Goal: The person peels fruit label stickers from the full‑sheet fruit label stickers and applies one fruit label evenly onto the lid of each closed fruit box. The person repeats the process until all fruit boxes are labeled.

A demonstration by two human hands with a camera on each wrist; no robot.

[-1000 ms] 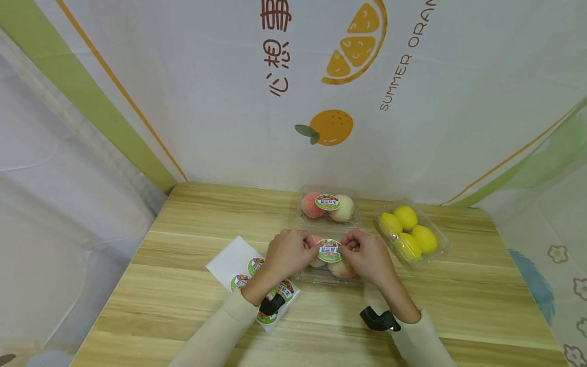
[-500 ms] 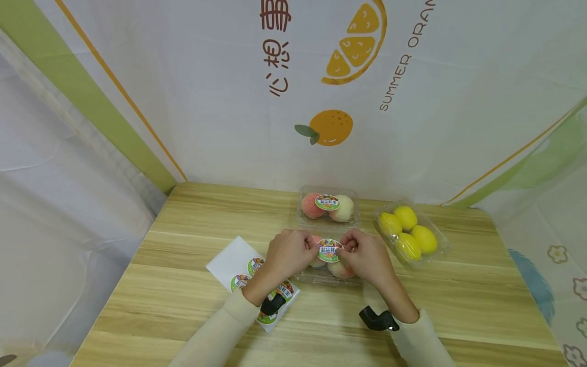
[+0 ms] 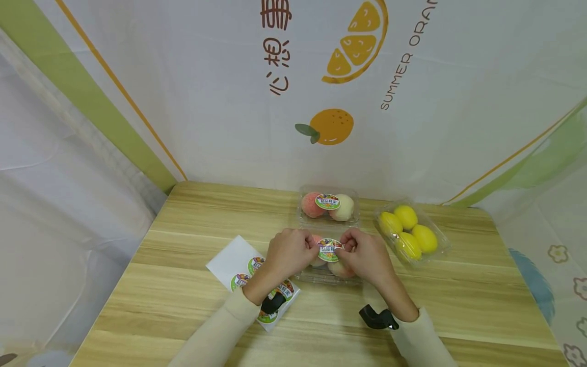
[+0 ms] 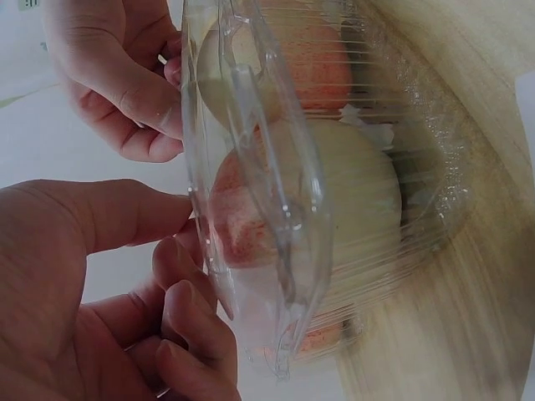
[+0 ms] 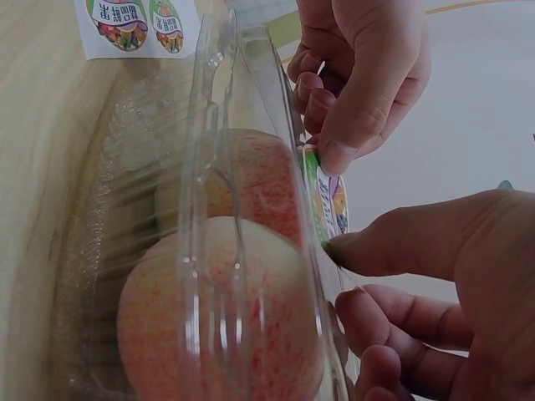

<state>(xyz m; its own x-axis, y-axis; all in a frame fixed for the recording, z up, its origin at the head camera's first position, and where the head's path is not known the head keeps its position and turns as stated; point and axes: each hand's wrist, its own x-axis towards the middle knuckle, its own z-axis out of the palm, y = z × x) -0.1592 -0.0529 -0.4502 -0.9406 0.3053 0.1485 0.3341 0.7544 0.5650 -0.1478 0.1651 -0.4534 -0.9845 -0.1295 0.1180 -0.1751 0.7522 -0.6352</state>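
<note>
An oval fruit sticker (image 3: 330, 250) lies at the lid of a clear plastic fruit box (image 3: 316, 277) with peaches inside. My left hand (image 3: 292, 250) pinches the sticker's left edge between thumb and fingers. From the other side, my right hand (image 3: 367, 255) pinches its right edge. The right wrist view shows the sticker (image 5: 328, 196) edge-on, very close to the lid, with both thumbs on it. Whether it is stuck down cannot be told. Pink and cream peaches (image 4: 351, 200) show through the box wall in the left wrist view.
Behind stands another clear box of peaches (image 3: 341, 207), bearing a similar sticker (image 3: 327, 202). A box of lemons (image 3: 424, 238) sits to the right. A sticker sheet (image 3: 234, 257) lies partly under my left forearm on the wooden table (image 3: 174, 285). A printed curtain (image 3: 229, 127) hangs behind.
Both hands stay in nearly the same place at the sticker. The sticker's right part shows slightly differently beside my right thumb; otherwise the scene looks the same.
</note>
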